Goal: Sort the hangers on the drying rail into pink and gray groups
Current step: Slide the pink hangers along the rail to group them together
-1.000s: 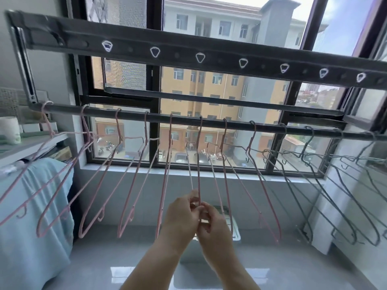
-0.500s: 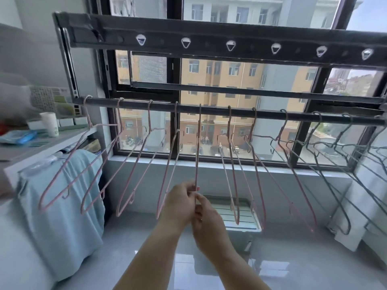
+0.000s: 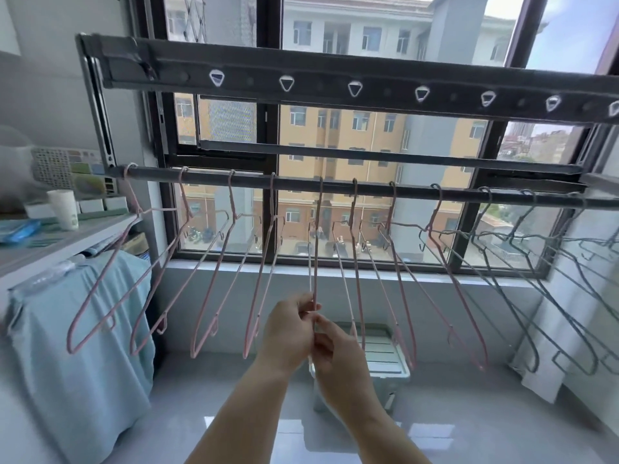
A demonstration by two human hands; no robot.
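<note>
At the middle of the drying rail [image 3: 207, 177], the left hand [image 3: 289, 333] and right hand [image 3: 338, 353] pinch the lower end of one pink hanger [image 3: 315, 256], fingers curled tight on its wire, hook on the rail. Other pink hangers [image 3: 214, 283] hang on both sides; gray hangers [image 3: 482, 214] cluster rightward

The dark drying rail [image 3: 418, 193] runs level across the window, joined at its left end by an upright bracket [image 3: 102, 128] to a flat perforated bar [image 3: 385, 90] above. A row of pink hangers [image 3: 230, 195] hooks over its left and middle stretch, spaced apart and splayed at differing angles, with the fifth pink hanger [image 3: 316, 256] from the left hanging straight down, edge-on to the view. The gray hangers [image 3: 505, 296] hook over the right end, crowded close and overlapping one another.
</note>
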